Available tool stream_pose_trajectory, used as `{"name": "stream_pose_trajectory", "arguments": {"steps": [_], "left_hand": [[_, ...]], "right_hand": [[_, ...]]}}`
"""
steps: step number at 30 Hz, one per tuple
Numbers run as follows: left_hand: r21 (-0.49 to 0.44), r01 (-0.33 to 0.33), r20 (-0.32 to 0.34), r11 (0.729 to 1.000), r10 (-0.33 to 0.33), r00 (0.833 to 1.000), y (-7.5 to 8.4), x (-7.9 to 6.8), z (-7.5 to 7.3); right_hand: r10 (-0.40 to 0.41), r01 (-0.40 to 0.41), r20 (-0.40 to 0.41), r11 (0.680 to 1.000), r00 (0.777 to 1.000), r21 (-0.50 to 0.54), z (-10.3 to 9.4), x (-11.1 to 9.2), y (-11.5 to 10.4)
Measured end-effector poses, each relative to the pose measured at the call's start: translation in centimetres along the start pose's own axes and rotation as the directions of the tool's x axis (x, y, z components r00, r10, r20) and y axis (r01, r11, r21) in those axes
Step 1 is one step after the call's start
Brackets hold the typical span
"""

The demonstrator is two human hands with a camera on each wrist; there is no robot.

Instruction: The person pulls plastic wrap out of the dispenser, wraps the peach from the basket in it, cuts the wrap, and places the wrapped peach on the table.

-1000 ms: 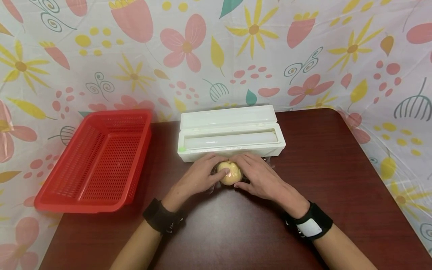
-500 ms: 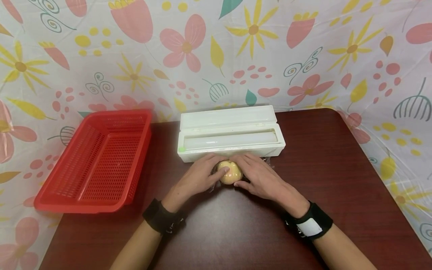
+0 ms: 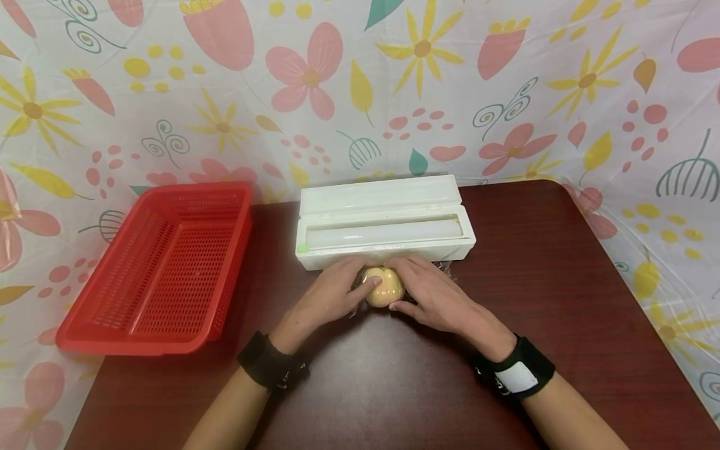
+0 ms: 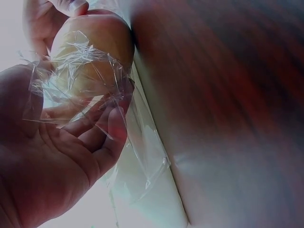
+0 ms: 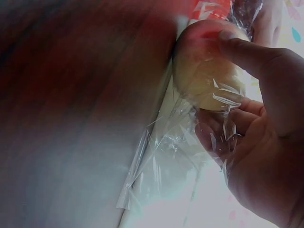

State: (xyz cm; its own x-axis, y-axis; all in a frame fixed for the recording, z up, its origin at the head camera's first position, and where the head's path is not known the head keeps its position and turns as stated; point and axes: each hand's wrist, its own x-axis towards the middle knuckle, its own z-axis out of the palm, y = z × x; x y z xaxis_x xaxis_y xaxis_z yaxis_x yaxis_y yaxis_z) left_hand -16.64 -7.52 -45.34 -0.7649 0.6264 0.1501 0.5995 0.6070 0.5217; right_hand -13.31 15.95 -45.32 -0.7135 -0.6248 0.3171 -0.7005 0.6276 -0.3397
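Observation:
A round yellow fruit with a red blush [image 3: 386,292] sits between the two hands, in front of the white box. Clear cling film [image 5: 156,164] covers it, and loose crumpled ends stick out at both sides in the wrist views. My left hand [image 3: 333,290] holds the fruit from the left, its thumb laid across the top. From the right, my right hand [image 3: 435,297] curls round it with the thumb low at its near side. In the left wrist view, the left fingers [image 4: 116,126] are bent under the gathered film. The film's far side is hidden by the hands.
Just behind the hands stands a long white cling film box [image 3: 388,251], lid up, with a film roll [image 3: 382,234] inside. A red perforated basket [image 3: 225,300] is at the left of the dark wooden table [image 3: 562,300]. A flower-patterned curtain [image 3: 360,94] hangs behind.
Almost nothing differs. Both hands keep their places round the wrapped fruit, and the box and basket have not moved.

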Motion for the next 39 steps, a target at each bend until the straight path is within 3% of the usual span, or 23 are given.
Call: {"name": "stream_pose_trajectory", "arguments": {"steps": [9, 18, 24, 29, 39], "left_hand": [[-0.035, -0.019, -0.015, 0.999, 0.018, 1.000, 0.0, 0.0, -0.1], [0.152, -0.100, -0.086, 0.983, 0.114, 0.990, 0.6, -0.3, -0.3], [0.293, -0.220, -0.096, 0.930, 0.258, 0.961, 1.0, -0.4, -0.7], [0.281, -0.322, -0.071, 0.904, 0.354, 0.932, 1.2, -0.3, -0.6], [0.292, -0.326, -0.060, 0.899, 0.357, 0.932, 1.2, -0.4, -0.4]], "right_hand": [[-0.022, 0.022, 0.009, 1.000, 1.000, 0.014, 0.0, 0.0, 0.1], [-0.033, 0.033, 0.019, 0.999, 0.999, 0.014, -0.2, 0.0, 0.0], [-0.036, 0.036, 0.020, 0.999, 0.999, 0.009, -0.2, 0.1, 0.1], [-0.033, 0.033, 0.025, 0.999, 0.999, 0.007, -0.2, 0.0, 0.2], [-0.030, 0.030, 0.024, 0.999, 0.999, 0.013, -0.2, 0.0, 0.3]]}}
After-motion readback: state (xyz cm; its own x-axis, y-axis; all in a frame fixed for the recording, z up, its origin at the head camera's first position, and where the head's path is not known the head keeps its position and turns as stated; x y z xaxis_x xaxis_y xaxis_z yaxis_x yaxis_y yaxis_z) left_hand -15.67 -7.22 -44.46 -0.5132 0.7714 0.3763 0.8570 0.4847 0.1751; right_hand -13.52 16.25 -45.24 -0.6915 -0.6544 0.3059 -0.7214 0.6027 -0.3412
